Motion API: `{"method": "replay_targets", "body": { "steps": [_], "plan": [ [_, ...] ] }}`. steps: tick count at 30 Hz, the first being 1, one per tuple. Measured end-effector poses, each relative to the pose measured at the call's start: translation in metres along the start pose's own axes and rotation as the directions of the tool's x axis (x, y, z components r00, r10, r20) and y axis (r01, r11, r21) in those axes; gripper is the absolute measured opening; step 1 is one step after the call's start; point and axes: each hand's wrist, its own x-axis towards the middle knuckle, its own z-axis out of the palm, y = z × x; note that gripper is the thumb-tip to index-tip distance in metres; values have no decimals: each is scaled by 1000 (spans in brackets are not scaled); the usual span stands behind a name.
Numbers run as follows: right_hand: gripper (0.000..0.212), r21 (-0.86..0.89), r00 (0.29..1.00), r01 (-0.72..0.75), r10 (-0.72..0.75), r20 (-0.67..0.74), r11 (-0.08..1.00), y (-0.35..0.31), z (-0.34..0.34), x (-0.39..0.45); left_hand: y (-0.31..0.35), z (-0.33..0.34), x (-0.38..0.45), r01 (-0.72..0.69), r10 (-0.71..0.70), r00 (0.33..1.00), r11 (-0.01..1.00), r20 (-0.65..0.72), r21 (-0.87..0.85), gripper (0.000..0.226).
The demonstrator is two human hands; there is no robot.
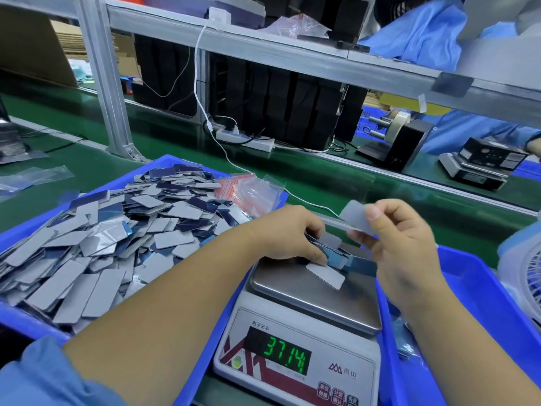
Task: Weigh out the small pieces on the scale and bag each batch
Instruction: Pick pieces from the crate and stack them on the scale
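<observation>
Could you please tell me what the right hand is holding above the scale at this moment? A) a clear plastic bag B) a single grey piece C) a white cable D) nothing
B: the right hand pinches one grey piece between thumb and fingers, above the scale.

Both forearms are bare from elbow to wrist. A light blue sleeve, smooth and loosely creased, shows at the lower left of the frame, ending at the left elbow. The left hand and right hand wear no gloves, rings or watch; the fingers have short, plain nails.
</observation>
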Motion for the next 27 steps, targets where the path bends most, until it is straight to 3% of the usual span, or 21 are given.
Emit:
{"method": "replay_targets", "body": {
  "steps": [2,6,11,17,27],
  "plan": [
    [34,56,999,-18,20,-39,998,-4,-2,2,-1,2,0,11,-11,1000,1000,-25,-2,32],
    [31,-17,986,-123,121,-117,992,5,-1,2,0,5,-1,6,-7,999,1000,-32,-16,28],
    [30,-60,972,-217,210,-106,974,12,-3,5,3,6,-3,20,-20,999,1000,-32,-11,22],
    [25,-258,951,-308,287,-118,915,19,-7,5,2,6,-2,25,-25,999,1000,-41,-7,26],
    [37,-368,966,-257,223,-131,894,18,-10,7,0,6,-1,2,1,998,999,-58,53,33]
  ]
}}
